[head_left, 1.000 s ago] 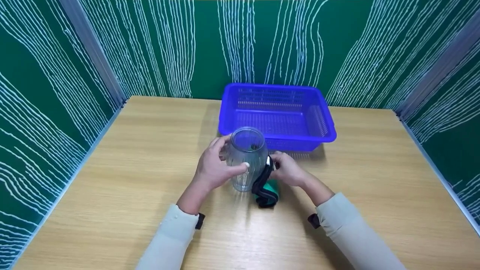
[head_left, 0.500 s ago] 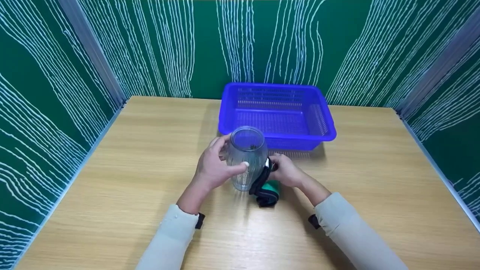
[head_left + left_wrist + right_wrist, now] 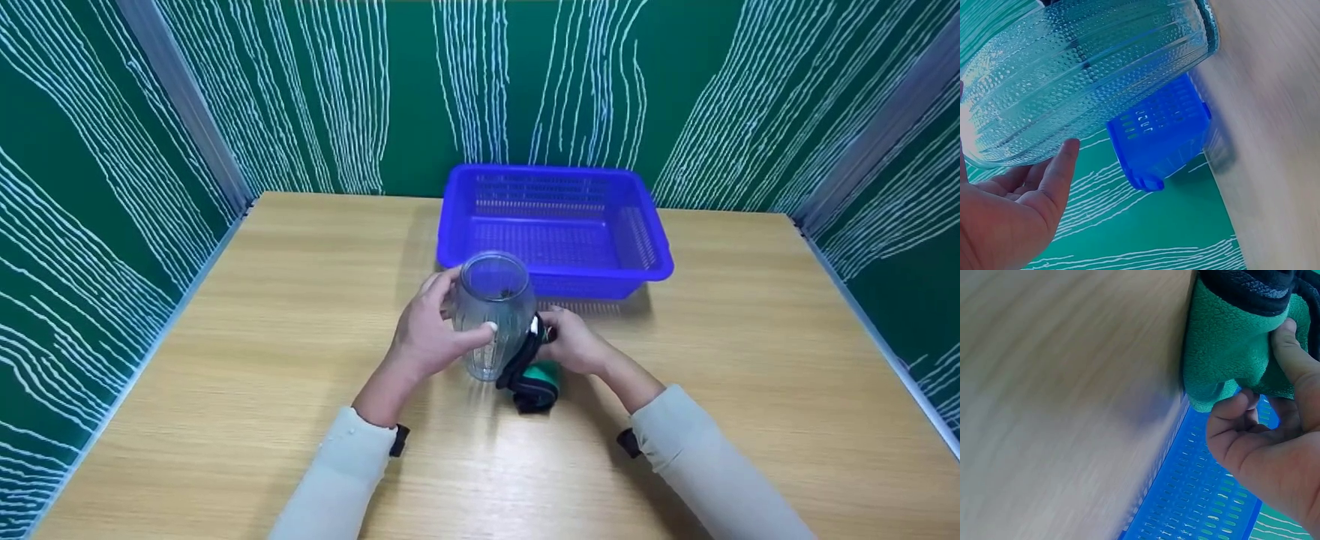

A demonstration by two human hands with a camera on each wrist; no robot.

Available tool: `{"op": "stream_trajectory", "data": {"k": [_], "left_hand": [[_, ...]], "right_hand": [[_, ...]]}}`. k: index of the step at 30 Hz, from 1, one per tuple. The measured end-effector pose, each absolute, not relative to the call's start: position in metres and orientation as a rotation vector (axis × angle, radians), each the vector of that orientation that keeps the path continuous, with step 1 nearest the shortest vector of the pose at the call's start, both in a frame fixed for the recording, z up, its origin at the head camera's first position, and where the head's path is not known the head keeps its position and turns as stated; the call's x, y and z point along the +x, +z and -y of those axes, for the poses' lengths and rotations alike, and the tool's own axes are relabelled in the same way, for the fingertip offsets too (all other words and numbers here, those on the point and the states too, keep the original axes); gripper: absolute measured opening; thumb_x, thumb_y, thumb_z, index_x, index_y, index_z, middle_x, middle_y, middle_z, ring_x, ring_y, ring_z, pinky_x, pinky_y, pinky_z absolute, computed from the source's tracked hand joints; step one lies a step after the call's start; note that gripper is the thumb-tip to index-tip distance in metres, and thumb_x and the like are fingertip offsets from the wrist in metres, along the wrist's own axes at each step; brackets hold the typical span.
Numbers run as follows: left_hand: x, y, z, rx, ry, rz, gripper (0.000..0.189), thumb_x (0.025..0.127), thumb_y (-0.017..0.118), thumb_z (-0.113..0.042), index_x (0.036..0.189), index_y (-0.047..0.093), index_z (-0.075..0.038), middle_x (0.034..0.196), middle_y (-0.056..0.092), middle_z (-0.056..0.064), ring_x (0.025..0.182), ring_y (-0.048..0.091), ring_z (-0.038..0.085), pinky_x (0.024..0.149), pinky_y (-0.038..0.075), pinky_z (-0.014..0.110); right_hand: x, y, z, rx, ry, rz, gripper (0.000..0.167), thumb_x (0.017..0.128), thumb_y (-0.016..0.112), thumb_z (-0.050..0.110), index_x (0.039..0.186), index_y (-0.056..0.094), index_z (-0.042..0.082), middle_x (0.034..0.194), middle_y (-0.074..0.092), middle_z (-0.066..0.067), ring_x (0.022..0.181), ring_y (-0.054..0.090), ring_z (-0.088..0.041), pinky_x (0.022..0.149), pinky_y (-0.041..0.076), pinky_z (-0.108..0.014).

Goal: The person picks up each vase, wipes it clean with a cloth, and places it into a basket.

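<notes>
Apparently for steadiness, the jar (image 3: 508, 321) is gripped upright by the left hand (image 3: 430, 334), well short of the desk's (image 3: 300, 315) back edge, while the cloth (image 3: 1233, 354) is pinched at its side by the right hand (image 3: 576, 341).

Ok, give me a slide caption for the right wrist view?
Right hand holding a green cloth with black edging, blue slotted basket beyond.

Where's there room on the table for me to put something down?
The wooden table is bare left of the left hand, towards the green wall, and right of the right hand and blue basket. There's room between the sleeves, and inside the basket. It's crowded in the middle, where both hands hold a clear jar and green cloth.
</notes>
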State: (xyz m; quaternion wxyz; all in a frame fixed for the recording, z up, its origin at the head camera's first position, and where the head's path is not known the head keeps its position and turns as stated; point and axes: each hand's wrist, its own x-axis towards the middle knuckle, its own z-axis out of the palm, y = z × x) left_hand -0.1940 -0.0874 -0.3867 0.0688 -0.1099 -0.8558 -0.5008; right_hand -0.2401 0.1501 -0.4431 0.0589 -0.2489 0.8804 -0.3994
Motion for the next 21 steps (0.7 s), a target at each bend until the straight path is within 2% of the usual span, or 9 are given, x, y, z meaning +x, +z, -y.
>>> {"op": "stream_trajectory", "data": {"k": [4, 6, 11, 14, 17, 21], "left_hand": [[-0.193, -0.385, 0.085, -0.351, -1.422, 2.597, 0.080, 0.071, 0.078, -0.039, 0.141, 0.045, -0.021, 0.137, 0.046, -0.003, 0.118, 0.052, 0.015, 0.097, 0.050, 0.033], [-0.192, -0.384, 0.084, -0.338, -1.400, 2.597, 0.082, 0.070, 0.078, -0.042, 0.141, 0.045, -0.021, 0.133, 0.045, -0.002, 0.115, 0.052, 0.015, 0.097, 0.050, 0.035], [-0.189, -0.383, 0.078, -0.268, -1.349, 2.596, 0.096, 0.060, 0.083, -0.057, 0.141, 0.044, -0.024, 0.125, 0.041, -0.001, 0.111, 0.052, 0.018, 0.094, 0.048, 0.040], [-0.187, -0.384, 0.074, -0.230, -1.300, 2.596, 0.102, 0.055, 0.084, -0.062, 0.141, 0.043, -0.025, 0.126, 0.039, 0.000, 0.112, 0.053, 0.020, 0.093, 0.049, 0.041], [-0.188, -0.385, 0.072, -0.208, -1.287, 2.584, 0.102, 0.054, 0.086, -0.060, 0.141, 0.044, -0.025, 0.124, 0.039, 0.002, 0.110, 0.053, 0.021, 0.091, 0.049, 0.041], [-0.189, -0.387, 0.072, -0.200, -1.306, 2.577, 0.102, 0.055, 0.086, -0.059, 0.141, 0.044, -0.026, 0.123, 0.040, 0.002, 0.110, 0.053, 0.022, 0.091, 0.050, 0.042]], "right_hand": [[-0.238, -0.440, -0.151, -0.716, -1.175, -2.664, 0.031, 0.071, 0.081, 0.005, 0.099, 0.069, 0.004, 0.099, 0.065, -0.011, 0.098, 0.053, -0.024, 0.091, 0.045, -0.039], [-0.238, -0.438, -0.152, -0.703, -1.151, -2.669, 0.033, 0.071, 0.081, 0.006, 0.101, 0.069, 0.005, 0.098, 0.063, -0.011, 0.094, 0.052, -0.023, 0.085, 0.046, -0.037], [-0.236, -0.438, -0.151, -0.695, -1.129, -2.670, 0.036, 0.070, 0.081, 0.006, 0.104, 0.067, 0.006, 0.098, 0.059, -0.010, 0.088, 0.051, -0.020, 0.076, 0.046, -0.032], [-0.237, -0.437, -0.151, -0.718, -1.143, -2.648, 0.033, 0.071, 0.079, 0.003, 0.101, 0.066, 0.005, 0.095, 0.061, -0.008, 0.083, 0.051, -0.017, 0.073, 0.046, -0.029], [-0.238, -0.437, -0.151, -0.754, -1.157, -2.626, 0.028, 0.072, 0.077, 0.000, 0.097, 0.065, 0.005, 0.090, 0.063, -0.005, 0.079, 0.052, -0.016, 0.070, 0.046, -0.027], [-0.238, -0.436, -0.152, -0.785, -1.172, -2.615, 0.028, 0.074, 0.075, 0.001, 0.100, 0.065, 0.005, 0.092, 0.063, -0.005, 0.082, 0.053, -0.016, 0.074, 0.048, -0.030]]}}
